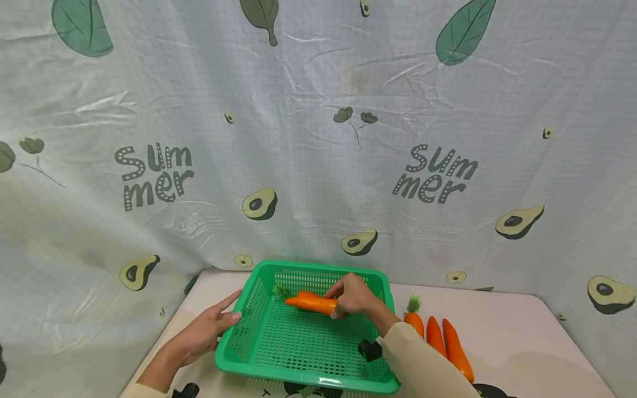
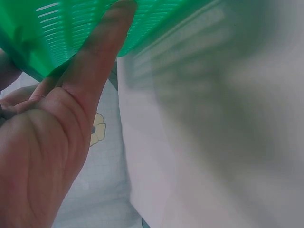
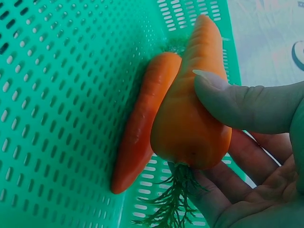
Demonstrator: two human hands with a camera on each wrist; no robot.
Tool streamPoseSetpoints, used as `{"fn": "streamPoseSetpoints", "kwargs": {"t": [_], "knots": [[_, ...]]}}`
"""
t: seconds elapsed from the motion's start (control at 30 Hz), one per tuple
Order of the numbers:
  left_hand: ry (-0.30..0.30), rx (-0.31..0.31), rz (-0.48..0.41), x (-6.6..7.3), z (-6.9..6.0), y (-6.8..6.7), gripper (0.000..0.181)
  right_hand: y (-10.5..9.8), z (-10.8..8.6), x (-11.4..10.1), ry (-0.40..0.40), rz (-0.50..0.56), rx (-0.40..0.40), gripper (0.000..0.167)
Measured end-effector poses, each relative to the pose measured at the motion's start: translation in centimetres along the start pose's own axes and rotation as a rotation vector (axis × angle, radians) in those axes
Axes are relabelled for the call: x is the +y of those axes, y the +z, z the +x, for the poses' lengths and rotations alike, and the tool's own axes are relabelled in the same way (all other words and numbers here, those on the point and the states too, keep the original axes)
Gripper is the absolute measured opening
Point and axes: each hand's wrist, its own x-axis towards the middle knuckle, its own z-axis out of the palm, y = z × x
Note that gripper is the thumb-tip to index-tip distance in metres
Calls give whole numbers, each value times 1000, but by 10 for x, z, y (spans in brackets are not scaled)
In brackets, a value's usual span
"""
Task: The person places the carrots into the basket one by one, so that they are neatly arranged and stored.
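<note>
At the near edge, around five o'clock, a pale sleeve reaches in across the rim of a green basket, which sits on a pale table. At the basket's nine o'clock side, the left hand touches the wall and rim with thumb and forefinger extended, the fingers straight rather than clenched; some of them are hidden. Outside the basket, at three o'clock, three loose carrots lie side by side, the one nearest the basket topped with green leaves and partly covered by the sleeve. Inside, toward twelve o'clock, the right hand grasps a held carrot between thumb and fingers; its narrow tip points to nine o'clock, and leafy greens sprout from its blunt end. Just beyond lies a second carrot, turned the opposite way, its leafy top toward ten o'clock near the basket's far left corner; whether the two carrots touch, I cannot tell. Past the basket's far rim and the table edge hangs a pale curtain printed with avocados, leaves, flowers and the word "summer".
</note>
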Motion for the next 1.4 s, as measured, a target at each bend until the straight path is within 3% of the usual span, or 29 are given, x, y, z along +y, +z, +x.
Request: {"fn": "streamPoseSetpoints", "kwargs": {"t": [1.0, 1.4], "knots": [[11, -13, -21, 0, -2, 0, 81, 4, 5, 4, 27, -57, 9, 40], [-5, 14, -5, 1, -1, 1, 79, 5, 6, 5, 50, -50, -3, 39]]}}
